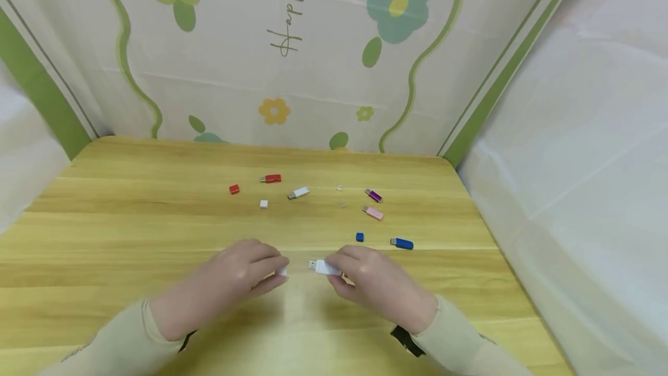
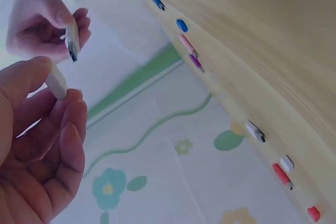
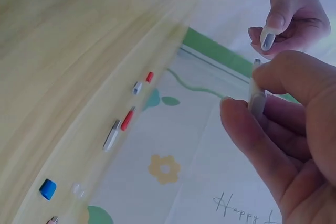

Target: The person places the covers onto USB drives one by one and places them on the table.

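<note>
Over the near part of the wooden table (image 1: 130, 219), two hands are facing each other. Fingers are covering most of a white cap (image 1: 282, 271) that the left hand (image 1: 232, 277) is pinching; the left wrist view is showing more of its side, and the right wrist view is catching its open end. The right hand (image 1: 378, 283) is pinching a white USB stick (image 1: 326, 267) between thumb and fingers, which are partly hiding its rear end. The stick is lying between the two hands, its metal plug pointing at the cap, with a gap separating them.

Beyond the hands, two clear pieces (image 1: 339, 188) are almost blending into the wood, and their shape is hard to make out. Right of these, a purple stick (image 1: 373, 195) and a pink stick (image 1: 373, 213) are lying near each other; a blue cap (image 1: 360, 237) and a blue stick (image 1: 402, 243) are resting closer to the right hand. Both sleeves (image 1: 120, 338) are running out of the head view's lower edge, and a dark strap (image 1: 407, 341) is showing only partly at the right wrist.
</note>
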